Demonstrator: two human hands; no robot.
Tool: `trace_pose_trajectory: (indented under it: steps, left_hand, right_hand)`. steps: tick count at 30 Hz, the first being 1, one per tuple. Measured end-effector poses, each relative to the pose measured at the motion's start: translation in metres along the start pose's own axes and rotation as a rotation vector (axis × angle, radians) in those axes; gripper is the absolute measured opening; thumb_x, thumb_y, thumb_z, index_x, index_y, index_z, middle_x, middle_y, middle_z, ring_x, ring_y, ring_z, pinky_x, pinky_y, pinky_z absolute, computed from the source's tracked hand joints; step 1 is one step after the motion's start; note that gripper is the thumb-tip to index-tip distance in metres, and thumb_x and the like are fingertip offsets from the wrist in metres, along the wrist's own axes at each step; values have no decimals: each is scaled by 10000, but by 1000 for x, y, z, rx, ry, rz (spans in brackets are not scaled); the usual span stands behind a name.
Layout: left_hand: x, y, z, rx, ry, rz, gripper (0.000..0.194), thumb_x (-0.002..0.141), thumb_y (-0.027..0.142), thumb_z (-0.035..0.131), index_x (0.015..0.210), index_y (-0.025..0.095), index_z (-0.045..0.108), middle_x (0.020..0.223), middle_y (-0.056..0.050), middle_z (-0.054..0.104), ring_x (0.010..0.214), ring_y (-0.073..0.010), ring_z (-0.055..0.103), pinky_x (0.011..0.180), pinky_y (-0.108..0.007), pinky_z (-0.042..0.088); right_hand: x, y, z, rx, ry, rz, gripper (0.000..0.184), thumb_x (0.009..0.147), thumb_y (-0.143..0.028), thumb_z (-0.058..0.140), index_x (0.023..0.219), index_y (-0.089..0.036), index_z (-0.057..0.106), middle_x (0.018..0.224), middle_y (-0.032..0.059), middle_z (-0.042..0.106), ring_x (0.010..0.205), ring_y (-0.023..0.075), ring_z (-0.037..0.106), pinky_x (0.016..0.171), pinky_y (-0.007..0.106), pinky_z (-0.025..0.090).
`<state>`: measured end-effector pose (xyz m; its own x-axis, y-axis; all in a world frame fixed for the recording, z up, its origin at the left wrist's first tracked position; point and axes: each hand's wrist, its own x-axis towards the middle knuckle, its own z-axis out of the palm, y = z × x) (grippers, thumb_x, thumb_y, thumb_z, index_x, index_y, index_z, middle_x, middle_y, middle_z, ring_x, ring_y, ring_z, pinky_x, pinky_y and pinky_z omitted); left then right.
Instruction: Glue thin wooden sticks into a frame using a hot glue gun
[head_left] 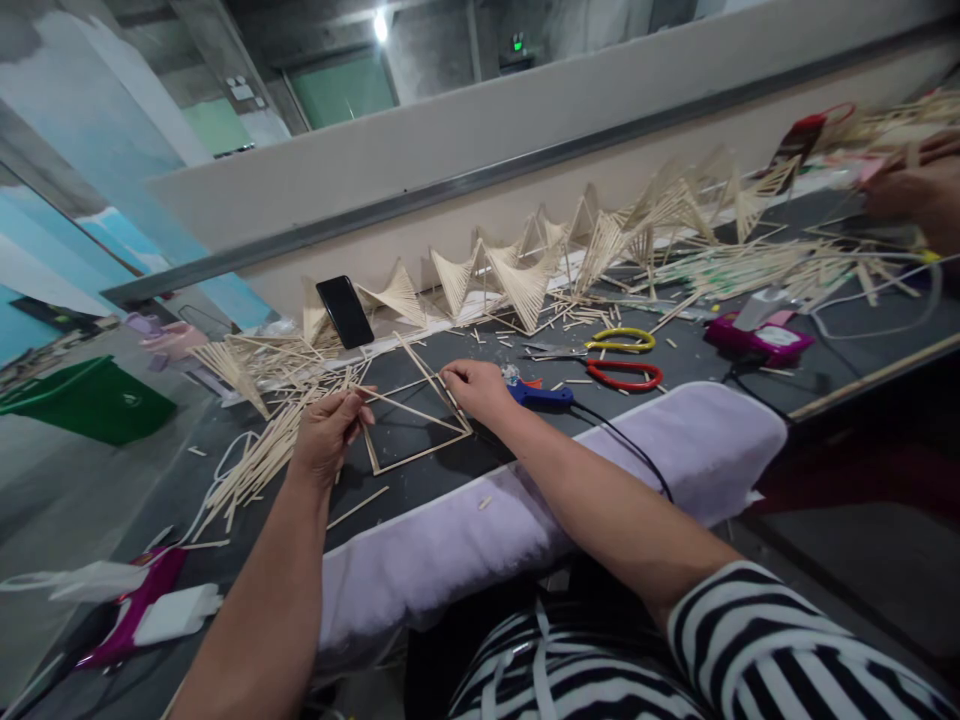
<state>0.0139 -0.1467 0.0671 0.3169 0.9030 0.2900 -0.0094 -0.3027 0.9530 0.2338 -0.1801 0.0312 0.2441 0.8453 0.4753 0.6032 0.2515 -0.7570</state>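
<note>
A frame of thin wooden sticks [421, 452] stands or lies on the dark tabletop between my hands, with sticks crossing its middle. My left hand [330, 425] pinches at its left side, fingertips closed on a stick. My right hand [476, 388] is closed at the right side, its fingertips at the end of a thin stick that spans toward my left hand. Whether anything else is in those fingers is hidden. Just right of my right hand lies a blue glue gun [541, 395], its black cord trailing over the front edge.
Loose sticks [255, 460] are heaped at left. Scissors [622, 374] with red and yellow handles lie right. A black phone [345, 312] leans behind, beside twisted stick models [517, 280]. Purple power strips [757, 340] [139, 610] flank me. Another person's hand [919, 185] is far right.
</note>
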Motion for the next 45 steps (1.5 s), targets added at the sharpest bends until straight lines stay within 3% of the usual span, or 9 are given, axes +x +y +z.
trace_pose_trajectory:
  steps: [35, 42, 45]
  left_hand:
    - [-4, 3, 1, 2, 11, -6, 228, 692, 309, 627, 825, 131, 679, 531, -9, 579, 346, -28, 348, 317, -166, 192]
    - [-4, 2, 1, -6, 26, -13, 191, 675, 315, 638, 732, 137, 675, 526, -13, 586, 337, -30, 344, 312, -173, 184]
    - [-5, 3, 2, 5, 20, -18, 206, 691, 312, 626, 790, 140, 679, 528, -10, 581, 338, -30, 338, 311, -174, 182]
  right_hand:
    - [0, -2, -3, 7, -11, 25, 231, 763, -241, 462, 821, -220, 685, 741, -12, 684, 756, 133, 615, 700, 202, 428]
    - [0, -1, -2, 6, -22, 23, 238, 766, -245, 457, 828, -220, 686, 736, -13, 684, 756, 134, 612, 700, 203, 428]
    - [0, -1, -2, 13, -9, 9, 241, 768, -248, 453, 823, -215, 686, 748, -10, 685, 757, 132, 611, 697, 200, 427]
